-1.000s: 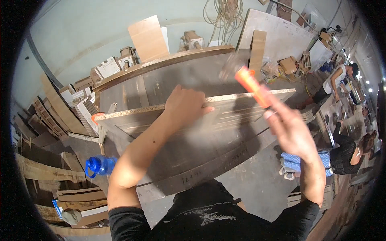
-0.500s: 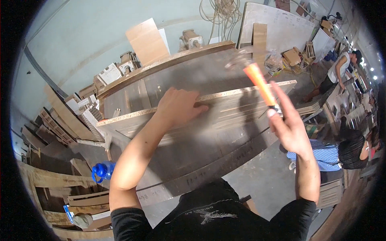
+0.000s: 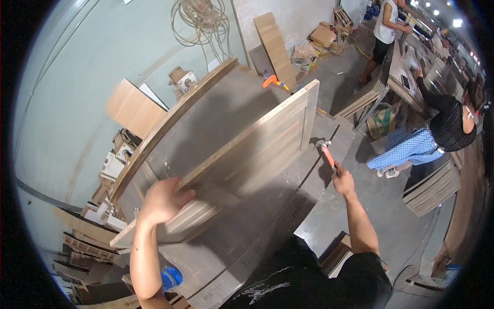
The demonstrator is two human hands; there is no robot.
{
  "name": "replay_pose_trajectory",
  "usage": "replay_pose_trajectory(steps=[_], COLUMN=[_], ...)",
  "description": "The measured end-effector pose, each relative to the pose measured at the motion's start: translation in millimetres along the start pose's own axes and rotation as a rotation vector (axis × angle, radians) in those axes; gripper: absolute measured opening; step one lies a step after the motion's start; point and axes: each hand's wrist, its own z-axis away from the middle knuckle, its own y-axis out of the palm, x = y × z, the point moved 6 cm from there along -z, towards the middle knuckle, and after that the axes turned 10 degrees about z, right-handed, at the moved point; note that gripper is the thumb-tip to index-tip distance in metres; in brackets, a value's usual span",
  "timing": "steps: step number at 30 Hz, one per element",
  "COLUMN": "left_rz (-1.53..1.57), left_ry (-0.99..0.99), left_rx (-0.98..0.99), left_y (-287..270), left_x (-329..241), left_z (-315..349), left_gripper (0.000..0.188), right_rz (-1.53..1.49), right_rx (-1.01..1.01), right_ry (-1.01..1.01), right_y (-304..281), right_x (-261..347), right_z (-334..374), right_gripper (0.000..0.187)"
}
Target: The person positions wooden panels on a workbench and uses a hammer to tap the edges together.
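A wooden panel (image 3: 272, 149), like a cabinet door with recessed sections, stands on its long edge across the grey worktable (image 3: 242, 257). My left hand (image 3: 163, 202) is closed over its upper edge near the left end, thumb on the near face. In my right hand (image 3: 343, 181) is a hammer (image 3: 328, 155) with an orange handle. Its metal head hangs at the table's right side, just off the panel's right end and low by the tabletop. Whether the head touches the table I cannot tell.
An orange-and-yellow hand tool (image 3: 274, 82) lies behind the panel. A raised wooden rail (image 3: 170, 126) borders the table's far side. A blue bottle (image 3: 171, 278) stands by my left forearm. Two people work at the right, one in a blue checked garment (image 3: 406, 152), beside stacked panels (image 3: 431, 190).
My view has turned to the right. The hammer has come down from above the panel to beside its right end. My left hand is now nearer the panel's left end.
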Motion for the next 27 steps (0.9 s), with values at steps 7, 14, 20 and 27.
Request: replay_pose_trajectory(steps=[7, 14, 20, 27], left_rz=[0.116, 0.130, -0.026, -0.178], left_ry=[-0.003, 0.031, 0.469, 0.620], left_rx=[-0.008, -0.024, -0.130, -0.140], left_y=[4.5, 15.6, 57.9, 126.2], left_x=[-11.4, -13.5, -47.8, -29.6], left_z=[8.2, 35.0, 97.2, 165.8], left_gripper=[0.033, 0.019, 0.030, 0.041], right_rz=[0.066, -1.040, -1.227, -1.693], right_rx=[0.100, -0.092, -0.075, 0.511], right_ry=[-0.220, 0.113, 0.090, -0.060], right_y=[28.4, 24.0, 12.2, -33.7], right_x=[71.6, 114.2, 62.5, 2.0], right_z=[-138.1, -156.9, -26.1, 38.0], right_gripper=[0.043, 0.057, 0.069, 0.077])
